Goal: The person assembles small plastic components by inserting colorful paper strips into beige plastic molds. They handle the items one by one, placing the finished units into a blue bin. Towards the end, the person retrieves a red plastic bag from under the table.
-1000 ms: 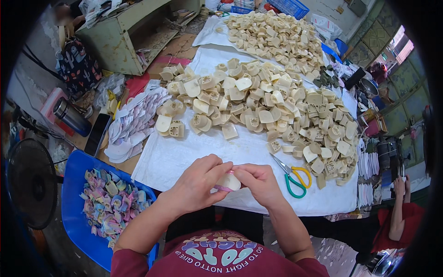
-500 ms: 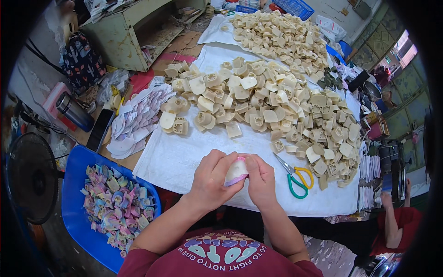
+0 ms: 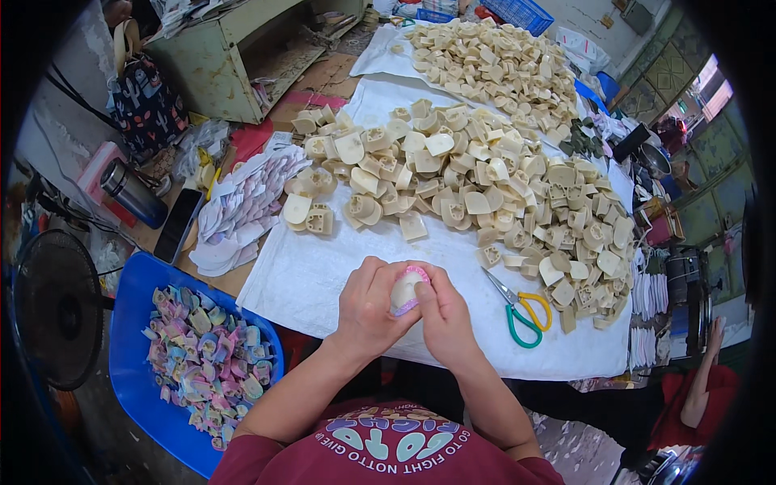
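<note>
Just in front of my body, over the near edge of the white cloth (image 3: 299, 283), both hands hold a shoe heel (image 3: 405, 291). It has a cream face with a pink and purple covering around its rim. My left hand (image 3: 365, 305) wraps its left side with bent fingers. From the right, my right hand (image 3: 447, 322) grips it, the thumb pressed on the cream face. Scissors (image 3: 521, 314) with one green and one yellow handle lie to the right of my hands. A large heap of bare cream heels (image 3: 477, 174) spreads beyond them.
At lower left stands a blue basin (image 3: 133, 364) of colourfully covered heels (image 3: 206, 352). Thin pale cut pieces (image 3: 242, 206) are piled at left, near a phone (image 3: 178, 226), a steel flask (image 3: 133, 194) and a fan (image 3: 56, 311). Another person's arm (image 3: 703, 376) shows at right.
The heel has turned in my hands, so more of its cream face and pink rim shows. My right thumb has moved onto that face. At right, the other person's arm has shifted.
</note>
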The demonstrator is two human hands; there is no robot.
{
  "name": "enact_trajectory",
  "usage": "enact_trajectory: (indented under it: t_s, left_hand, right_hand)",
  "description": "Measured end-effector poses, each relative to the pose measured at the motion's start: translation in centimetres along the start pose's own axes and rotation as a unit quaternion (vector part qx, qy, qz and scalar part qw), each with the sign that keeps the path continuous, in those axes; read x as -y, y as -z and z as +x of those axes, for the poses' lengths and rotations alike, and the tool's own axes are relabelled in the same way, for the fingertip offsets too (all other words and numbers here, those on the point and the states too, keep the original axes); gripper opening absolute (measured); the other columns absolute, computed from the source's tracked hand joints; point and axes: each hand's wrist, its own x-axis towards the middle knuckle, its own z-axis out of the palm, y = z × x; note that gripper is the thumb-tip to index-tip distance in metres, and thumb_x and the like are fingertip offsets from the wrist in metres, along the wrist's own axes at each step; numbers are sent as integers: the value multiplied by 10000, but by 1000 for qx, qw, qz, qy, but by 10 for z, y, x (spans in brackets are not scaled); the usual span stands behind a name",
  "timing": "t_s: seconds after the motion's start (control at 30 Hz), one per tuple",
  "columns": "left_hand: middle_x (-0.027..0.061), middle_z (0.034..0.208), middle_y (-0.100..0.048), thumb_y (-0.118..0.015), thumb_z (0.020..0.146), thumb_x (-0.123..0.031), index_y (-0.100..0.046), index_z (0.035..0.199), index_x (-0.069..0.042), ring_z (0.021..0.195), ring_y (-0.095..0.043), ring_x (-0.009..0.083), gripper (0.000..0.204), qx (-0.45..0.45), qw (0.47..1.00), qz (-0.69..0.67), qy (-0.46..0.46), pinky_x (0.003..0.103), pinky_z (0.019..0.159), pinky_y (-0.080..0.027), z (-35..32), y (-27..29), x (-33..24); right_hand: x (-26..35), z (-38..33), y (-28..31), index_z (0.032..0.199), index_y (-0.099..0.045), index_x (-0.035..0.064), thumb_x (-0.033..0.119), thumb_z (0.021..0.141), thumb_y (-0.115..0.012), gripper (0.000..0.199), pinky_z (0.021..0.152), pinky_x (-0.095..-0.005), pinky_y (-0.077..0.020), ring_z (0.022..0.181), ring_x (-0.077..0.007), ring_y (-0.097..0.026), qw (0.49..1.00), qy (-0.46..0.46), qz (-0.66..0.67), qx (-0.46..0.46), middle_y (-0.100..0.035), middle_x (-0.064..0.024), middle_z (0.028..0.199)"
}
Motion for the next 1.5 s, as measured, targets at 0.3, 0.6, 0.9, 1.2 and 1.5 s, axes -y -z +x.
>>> enact_trajectory:
  t_s: [0.3, 0.6, 0.9, 1.2, 1.5]
  left_hand:
    - [146, 910, -595, -729, 725, -70, -618, 1080, 23, 776, -600, 263, 384, 16, 996, -82, 8, 350, 652, -481, -1, 11, 0]
    - [74, 898, -627, -454, 996, -311, -630, 1004, 17, 761, -604, 164, 372, 80, 711, -578, 393, 319, 645, -476, -2, 26, -4]
    - [54, 927, -650, -432, 1000, -358, -600, 1084, -58, 794, -629, 157, 354, 85, 615, -603, 501, 316, 685, -497, -2, 32, -4]
    - [67, 750, -620, -376, 1009, -394, -584, 990, -84, 625, -587, 168, 374, 52, 591, -637, 493, 329, 523, -441, -12, 36, -7]
    - [58, 765, -605, -413, 982, -337, -586, 962, -79, 660, -583, 175, 312, -51, 595, -577, 557, 324, 558, -441, -23, 32, -25]
  right_hand:
    - [3, 9, 16, 1208, -553, 6, 169, 952, -563, 303, 747, -296, -501, 836, -199, -613, 998, -2, -25, 53, -623, -151, 1059]
    - [7, 5, 7, 1209, -589, 25, 133, 781, -735, 465, 714, -338, -503, 877, -225, -616, 940, 257, -222, -38, -600, -124, 1063]
    - [17, 16, 15, 1080, -627, 12, 125, 728, -715, 380, 814, -387, -448, 974, -306, -574, 914, 307, -265, 28, -609, -144, 1068]
    - [18, 2, 7, 1251, -577, 9, 51, 773, -645, 485, 995, -359, -420, 1165, -274, -546, 965, 199, -97, 144, -582, -157, 1247]
    - [12, -22, -14, 1236, -569, -7, 58, 793, -629, 452, 981, -358, -445, 1145, -304, -569, 974, 168, -122, 87, -600, -188, 1210]
